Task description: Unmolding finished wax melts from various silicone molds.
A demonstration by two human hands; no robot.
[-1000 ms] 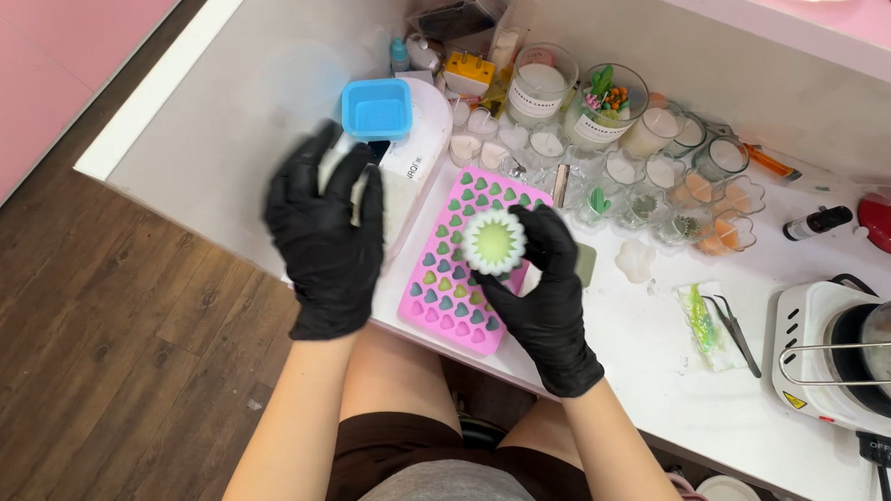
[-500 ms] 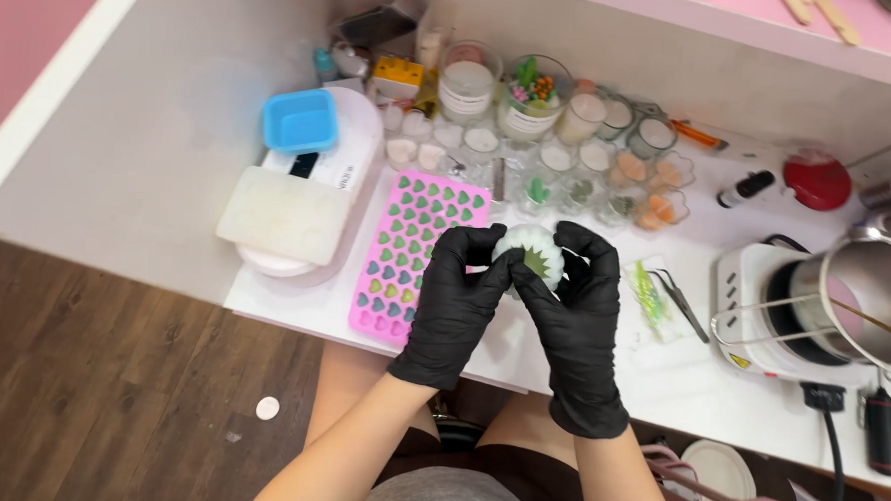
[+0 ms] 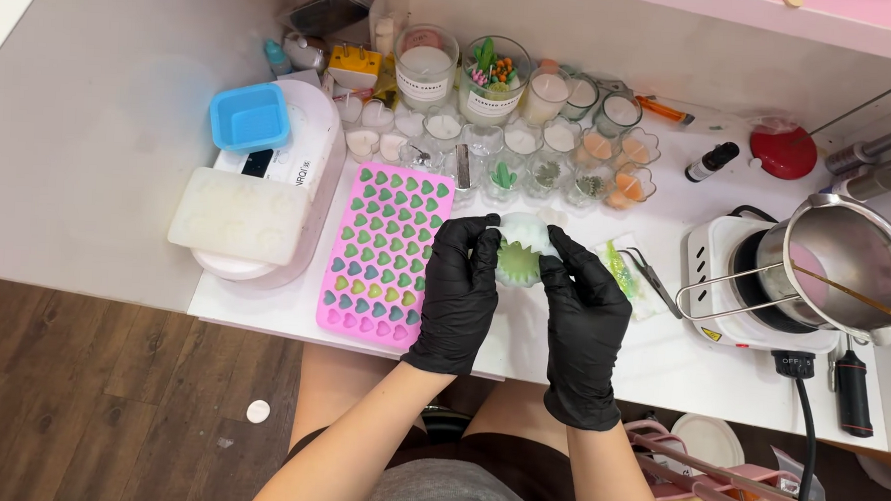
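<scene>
Near the middle of the frame, both hands in black gloves hold a small white mould (image 3: 522,246) with a pale green filling just above the desk (image 3: 120,146). The left hand (image 3: 459,296) grips the mould's left side, its fingers (image 3: 478,234) curled over the top edge. The right hand (image 3: 585,317) grips the right side, its fingers (image 3: 557,270) pressed against the mould's rim. Both sets of fingers are clenched on the mould.

Just left of the hands lies a pink tray (image 3: 380,253) with rows of small heart-shaped hollows filled green, blue and pink; the left hand partly overlaps its right edge. Further left, a white flat mould (image 3: 229,216) rests on a white appliance (image 3: 294,164), with a blue square mould (image 3: 249,117) on top of it. Along the upper middle of the frame stand many small glass candle jars (image 3: 530,149). At the right, a metal pot (image 3: 846,263) sits on a small white hotplate (image 3: 723,313). Tweezers (image 3: 653,280) lie between the right hand and the hotplate.
</scene>
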